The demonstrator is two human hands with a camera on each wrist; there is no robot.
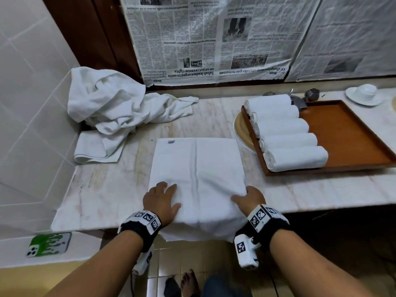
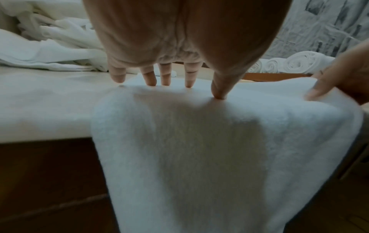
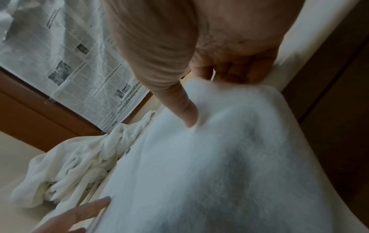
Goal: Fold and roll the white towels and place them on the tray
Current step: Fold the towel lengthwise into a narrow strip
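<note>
**At the counter's front edge, both hands on a folded towel**

At the front edge of the marble counter (image 1: 321,196), the left hand (image 1: 161,200) lies flat on the near left part of the folded white towel (image 1: 197,168), fingers straight and spread, thumb out to the side; the left wrist view shows the fingertips (image 2: 150,82) pressing down on the cloth. The right hand (image 1: 249,199) is at the towel's near right corner, fingers curled under the bunched edge and thumb on top, so it grips the cloth there. The towel reaches away from both hands toward the middle of the counter, with a crease down its middle and a small tag (image 1: 171,141) at its far left corner; its near end hangs over the front edge, below the wrists.

Toward the right end of the counter sits a brown tray (image 1: 353,133) with five rolled towels (image 1: 289,133) lined up along its left side. In the back left corner a heap of loose white towels (image 1: 111,103) is piled against the tiled wall. Newspaper (image 1: 192,39) covers the wall behind. An upturned white cup and saucer (image 1: 364,94) stands at the far right, and a phone in a green case (image 1: 49,244) lies on a lower ledge to the left.
</note>
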